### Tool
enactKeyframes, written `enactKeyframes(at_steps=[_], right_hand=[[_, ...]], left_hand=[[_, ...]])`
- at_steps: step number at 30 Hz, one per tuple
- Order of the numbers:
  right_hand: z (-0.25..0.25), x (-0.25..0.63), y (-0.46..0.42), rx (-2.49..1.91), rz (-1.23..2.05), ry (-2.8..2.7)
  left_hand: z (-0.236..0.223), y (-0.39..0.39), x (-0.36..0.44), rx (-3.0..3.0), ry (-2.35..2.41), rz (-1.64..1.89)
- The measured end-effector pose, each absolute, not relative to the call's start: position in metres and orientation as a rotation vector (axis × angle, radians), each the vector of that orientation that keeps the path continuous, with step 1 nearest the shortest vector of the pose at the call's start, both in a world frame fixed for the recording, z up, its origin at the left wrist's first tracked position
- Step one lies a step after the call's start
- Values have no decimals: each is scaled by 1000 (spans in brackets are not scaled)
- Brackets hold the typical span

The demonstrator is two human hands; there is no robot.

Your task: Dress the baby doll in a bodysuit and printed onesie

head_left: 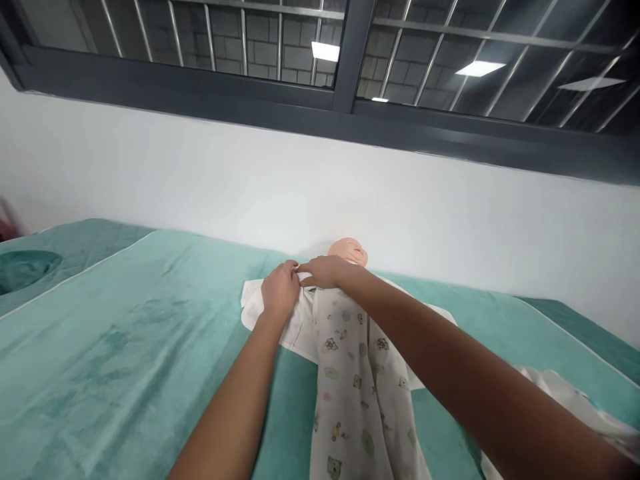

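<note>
A baby doll [349,251] lies on its back with its head toward the wall; only the head shows above the cloth. Printed white baby clothing [350,373] with small animal and leaf figures covers its body and stretches toward me. Beneath it a plain white garment [300,330] is spread out to both sides. My left hand [281,290] is closed on the white cloth at the doll's shoulder, left of the head. Fingertips of my right hand [324,272] pinch the same edge, close against the left. Whatever lies inside the cloth there is hidden.
A green fitted sheet [125,353] covers the bed. Another white cloth [565,393] lies crumpled at the right, partly behind my forearm. The white wall [240,180] rises just past the doll, below a dark window frame [345,73] with metal bars.
</note>
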State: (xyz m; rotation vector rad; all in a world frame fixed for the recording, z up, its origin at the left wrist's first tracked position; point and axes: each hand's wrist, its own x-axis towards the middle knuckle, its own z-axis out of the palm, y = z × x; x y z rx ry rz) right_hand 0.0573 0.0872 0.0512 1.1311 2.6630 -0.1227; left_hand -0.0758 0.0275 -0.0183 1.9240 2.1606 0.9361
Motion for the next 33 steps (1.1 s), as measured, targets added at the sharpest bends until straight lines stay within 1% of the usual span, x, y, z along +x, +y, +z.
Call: enactKeyframes(at_steps=[5,10,14,17,22,25,27,30,31,33], right_hand=[[79,91,74,1255,8,2611],[97,114,58,1408,6,2694],[83,105,54,1389,-31,2753],[66,90,57,1360,-163,2796],[56,91,62,1393,-399,2933],[50,118,54,1657,-446,3111],[39,144,44,1993,-404,3196],[13,182,26,2490,-376,3006],[5,193,20,2562,-363,2913],[-11,210,12,2578,-204,2805]], left_hand=[[-24,16,-84,1851,2200,908],[-26,6,-84,1883,2197,834],[-17,0,-76,2077,2177,865],[-12,-1,-78,2303,2074,807],[-15,3,-90,2294,2143,724],[-20,4,-88,2231,2244,658],[-21,4,-82,2187,2303,626],[-20,1,-75,2157,2376,597],[-20,1,-73,2151,2396,591],[-19,-1,-72,2142,2425,597]])
